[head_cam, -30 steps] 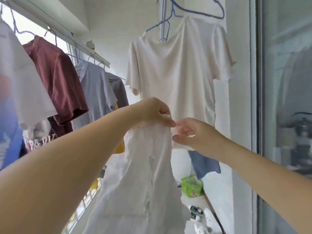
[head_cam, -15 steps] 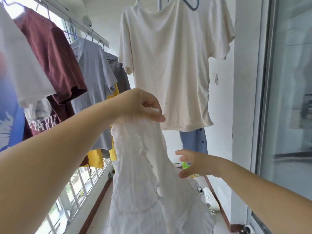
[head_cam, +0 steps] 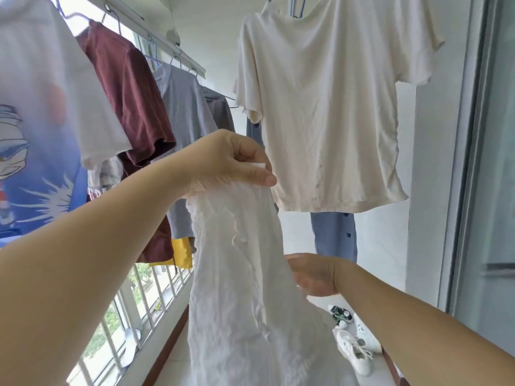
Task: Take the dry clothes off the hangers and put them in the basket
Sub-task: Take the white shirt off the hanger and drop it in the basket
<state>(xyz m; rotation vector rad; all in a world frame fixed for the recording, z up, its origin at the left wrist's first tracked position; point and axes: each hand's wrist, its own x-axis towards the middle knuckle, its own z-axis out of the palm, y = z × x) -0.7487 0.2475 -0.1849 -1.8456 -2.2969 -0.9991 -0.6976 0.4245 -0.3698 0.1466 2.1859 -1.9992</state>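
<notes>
My left hand grips the top of a crumpled white garment that hangs straight down in front of me. My right hand is lower, at the cloth's right edge, with its fingers hidden behind the fabric. A cream T-shirt hangs on a blue hanger just beyond. On the left rail hang a printed white shirt, a maroon shirt and a grey shirt. No basket is in view.
A barred window runs along the left. A glass sliding door is on the right. White sneakers lie on the floor ahead, right of the cloth. Blue trousers hang behind the cream shirt.
My right hand has dropped from the top of the white garment, near the left hand, to its lower right edge. The view has moved closer to the hanging clothes.
</notes>
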